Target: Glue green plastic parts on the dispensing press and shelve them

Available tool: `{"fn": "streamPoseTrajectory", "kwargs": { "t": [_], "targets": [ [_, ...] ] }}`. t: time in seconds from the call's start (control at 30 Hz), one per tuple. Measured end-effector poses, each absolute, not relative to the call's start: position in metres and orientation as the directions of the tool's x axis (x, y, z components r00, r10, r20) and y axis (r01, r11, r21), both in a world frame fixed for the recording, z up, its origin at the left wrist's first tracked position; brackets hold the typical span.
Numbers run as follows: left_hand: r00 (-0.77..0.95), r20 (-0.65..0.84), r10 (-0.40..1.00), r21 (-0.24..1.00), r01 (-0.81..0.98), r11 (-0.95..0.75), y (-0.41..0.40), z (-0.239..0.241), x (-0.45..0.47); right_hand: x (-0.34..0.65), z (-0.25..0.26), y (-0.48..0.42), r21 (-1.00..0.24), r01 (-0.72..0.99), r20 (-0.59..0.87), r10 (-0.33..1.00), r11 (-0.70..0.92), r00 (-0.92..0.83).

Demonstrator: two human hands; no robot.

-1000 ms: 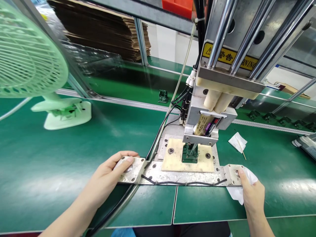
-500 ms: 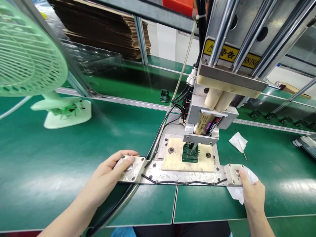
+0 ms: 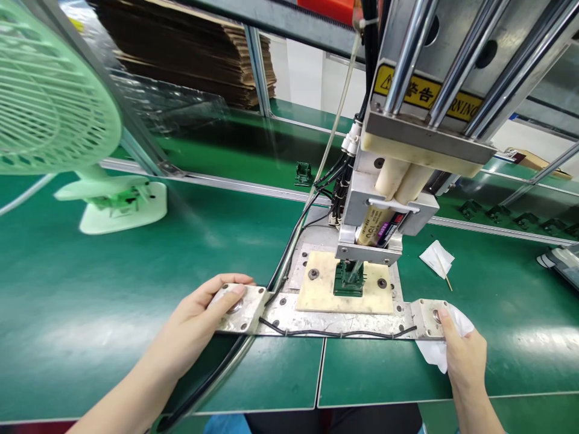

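I clamp my left hand (image 3: 203, 311) on one square silver-metal button block (image 3: 252, 310), my right hand (image 3: 465, 352) on the matching block (image 3: 426, 320).

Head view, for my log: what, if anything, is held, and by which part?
Left hand grips the left silvery rectangular metal button block by its outer end; right hand, the matching right block likewise.

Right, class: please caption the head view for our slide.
Left hand and right hand touch metal button blocks flanking a machine, its nozzle at a green part.
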State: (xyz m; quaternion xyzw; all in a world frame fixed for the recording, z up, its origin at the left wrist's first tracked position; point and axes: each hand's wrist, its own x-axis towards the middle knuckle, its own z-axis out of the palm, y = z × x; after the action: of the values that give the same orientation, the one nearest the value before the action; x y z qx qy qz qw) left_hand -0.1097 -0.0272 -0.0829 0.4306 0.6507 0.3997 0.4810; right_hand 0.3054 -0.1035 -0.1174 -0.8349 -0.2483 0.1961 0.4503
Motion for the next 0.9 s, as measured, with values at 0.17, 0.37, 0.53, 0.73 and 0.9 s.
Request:
{"fn": "streamPoseTrajectory", "kwargs": {
  "t": [0.17, 0.37, 0.53, 0.73, 0.9],
  "targets": [
    [-0.171, -0.282, 0.944, 0.938, 0.156, 0.308, -0.0263, -0.0810, -0.1061, 0.3050, -0.1164, -0.1023, -0.854, 0.227, -0.108, 0.585, -0.469, 0.804],
    [-0.165, -0.279, 0.946, 0.943, 0.141, 0.303, -0.0273, -0.0800, -0.1058, 0.3031, -0.1122, -0.1033, -0.845, 0.210, -0.132, 0.572, -0.492, 0.810],
    [-0.166, -0.274, 0.947, 0.943, 0.148, 0.298, -0.0282, -0.0795, -0.1055, 0.3017, -0.1099, -0.1018, -0.846, 0.203, -0.136, 0.567, -0.493, 0.812],
    [-0.175, -0.258, 0.950, 0.946, 0.155, 0.285, -0.0271, -0.0800, -0.1045, 0.3038, -0.1135, -0.1015, -0.852, 0.189, -0.138, 0.558, -0.488, 0.818],
    [-0.177, -0.268, 0.947, 0.945, 0.144, 0.294, -0.0285, -0.0762, -0.1035, 0.3058, -0.1155, -0.1014, -0.850, 0.207, -0.120, 0.563, -0.484, 0.818]
  ]
}}
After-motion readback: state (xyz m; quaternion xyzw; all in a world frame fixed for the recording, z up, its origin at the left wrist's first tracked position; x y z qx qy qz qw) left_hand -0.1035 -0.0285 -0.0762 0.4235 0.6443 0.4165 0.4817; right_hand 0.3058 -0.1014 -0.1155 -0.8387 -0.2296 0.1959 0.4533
